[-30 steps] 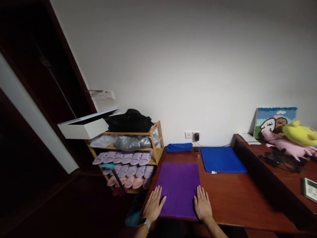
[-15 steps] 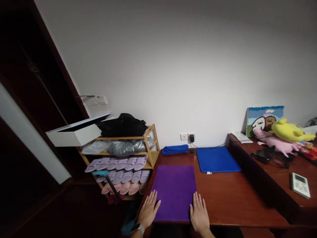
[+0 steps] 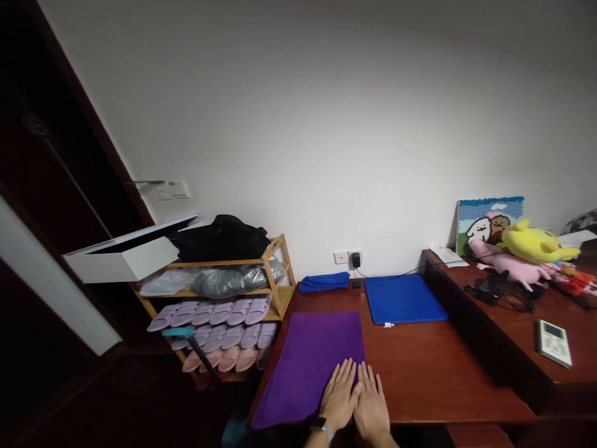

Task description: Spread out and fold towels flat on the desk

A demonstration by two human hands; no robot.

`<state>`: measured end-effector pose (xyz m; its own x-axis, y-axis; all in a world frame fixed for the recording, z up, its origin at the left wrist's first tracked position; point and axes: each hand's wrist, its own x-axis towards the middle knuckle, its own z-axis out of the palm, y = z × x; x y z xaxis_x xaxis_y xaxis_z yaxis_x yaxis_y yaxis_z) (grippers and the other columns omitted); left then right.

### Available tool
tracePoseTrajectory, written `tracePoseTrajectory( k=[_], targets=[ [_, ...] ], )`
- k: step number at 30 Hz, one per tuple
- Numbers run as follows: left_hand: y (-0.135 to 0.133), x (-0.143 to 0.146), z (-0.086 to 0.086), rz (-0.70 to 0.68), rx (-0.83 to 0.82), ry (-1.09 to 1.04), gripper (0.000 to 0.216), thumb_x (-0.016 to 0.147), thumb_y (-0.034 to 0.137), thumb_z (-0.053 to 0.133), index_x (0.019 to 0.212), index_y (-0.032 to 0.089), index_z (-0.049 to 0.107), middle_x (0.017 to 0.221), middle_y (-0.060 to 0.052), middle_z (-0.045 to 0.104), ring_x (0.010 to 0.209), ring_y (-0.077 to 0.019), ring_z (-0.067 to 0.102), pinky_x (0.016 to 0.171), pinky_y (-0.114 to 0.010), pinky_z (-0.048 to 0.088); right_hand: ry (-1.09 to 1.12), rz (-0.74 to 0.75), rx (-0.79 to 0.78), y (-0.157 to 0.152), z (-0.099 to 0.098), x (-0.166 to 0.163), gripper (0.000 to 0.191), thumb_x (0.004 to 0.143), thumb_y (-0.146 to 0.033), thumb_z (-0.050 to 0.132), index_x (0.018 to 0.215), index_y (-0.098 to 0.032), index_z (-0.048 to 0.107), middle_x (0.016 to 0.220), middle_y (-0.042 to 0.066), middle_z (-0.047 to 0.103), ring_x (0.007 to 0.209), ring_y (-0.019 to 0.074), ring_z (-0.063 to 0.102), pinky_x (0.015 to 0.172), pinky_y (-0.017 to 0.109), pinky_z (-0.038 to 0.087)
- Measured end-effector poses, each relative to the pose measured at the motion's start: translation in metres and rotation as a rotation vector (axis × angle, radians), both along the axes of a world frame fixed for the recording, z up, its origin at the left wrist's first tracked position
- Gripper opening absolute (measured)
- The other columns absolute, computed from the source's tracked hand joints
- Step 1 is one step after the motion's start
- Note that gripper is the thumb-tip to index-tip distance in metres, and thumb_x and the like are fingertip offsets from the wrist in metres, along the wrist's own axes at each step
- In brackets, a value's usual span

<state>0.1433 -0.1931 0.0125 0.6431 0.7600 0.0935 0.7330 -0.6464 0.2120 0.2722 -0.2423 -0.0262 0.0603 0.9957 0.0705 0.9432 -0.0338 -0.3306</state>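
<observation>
A purple towel (image 3: 311, 358) lies flat on the brown wooden table (image 3: 420, 373), its near end at the table's front edge. My left hand (image 3: 339, 393) rests flat on the towel's near right corner, fingers stretched out. My right hand (image 3: 372, 401) lies flat right beside it, fingers together and extended, at the towel's right edge. The two hands touch side by side. A watch sits on my left wrist. Neither hand holds anything.
A blue mat (image 3: 401, 298) and a folded blue towel (image 3: 324, 282) lie at the table's back by a wall socket. A wooden shoe rack (image 3: 224, 311) with several slippers stands left. A raised desk on the right carries plush toys (image 3: 522, 252), cables and a remote (image 3: 553, 342).
My left hand slid from the towel's left edge across to its right corner, beside my right hand. The view shifted left and the towel now looks skewed.
</observation>
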Motion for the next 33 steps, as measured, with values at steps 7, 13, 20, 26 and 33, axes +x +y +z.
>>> tracePoseTrajectory(
  k=[7,13,20,26,33],
  targets=[
    [0.011,-0.068,-0.002,0.149,0.009,0.059,0.062,0.106,0.054,0.016,0.161,0.027,0.015,0.168,0.000,0.024,0.154,-0.0200,0.022,0.127,-0.046,0.023,-0.014,-0.067,-0.033,-0.004,0.020,-0.004,0.062,0.100,-0.037,0.020,0.157,-0.014,0.027,0.166,0.005,0.020,0.155,0.0250,0.015,0.127,0.049,0.013],
    [0.026,-0.155,-0.010,0.391,0.057,0.110,0.064,0.105,0.057,0.018,0.161,0.025,0.019,0.166,-0.002,0.027,0.154,-0.0213,0.024,0.126,-0.046,0.025,-0.019,-0.066,-0.009,-0.005,0.015,-0.003,0.062,0.100,-0.036,0.021,0.157,-0.015,0.030,0.166,0.004,0.021,0.155,0.0249,0.015,0.127,0.050,0.013],
    [0.027,-0.167,-0.019,0.406,0.094,0.090,0.066,0.105,0.057,0.018,0.161,0.023,0.020,0.167,-0.005,0.026,0.154,-0.0227,0.024,0.126,-0.047,0.023,-0.002,-0.070,-0.002,-0.004,0.011,-0.003,0.063,0.099,-0.040,0.023,0.157,-0.015,0.031,0.165,0.005,0.024,0.154,0.0253,0.019,0.126,0.050,0.014],
    [0.028,-0.153,-0.024,0.388,0.101,0.090,0.067,0.104,0.058,0.020,0.161,0.022,0.023,0.167,-0.005,0.026,0.154,-0.0232,0.024,0.126,-0.047,0.024,-0.051,-0.087,-0.003,-0.007,0.014,0.011,0.062,0.099,-0.039,0.024,0.156,-0.016,0.032,0.165,0.004,0.025,0.154,0.0276,0.019,0.126,0.054,0.013],
    [0.024,-0.139,-0.022,0.403,0.082,0.084,0.067,0.104,0.058,0.018,0.160,0.022,0.024,0.166,-0.005,0.026,0.154,-0.0226,0.023,0.126,-0.047,0.024,-0.052,-0.112,-0.010,-0.011,0.014,0.023,0.062,0.099,-0.039,0.023,0.156,-0.017,0.032,0.165,0.003,0.025,0.154,0.0266,0.018,0.126,0.053,0.015]
  ],
)
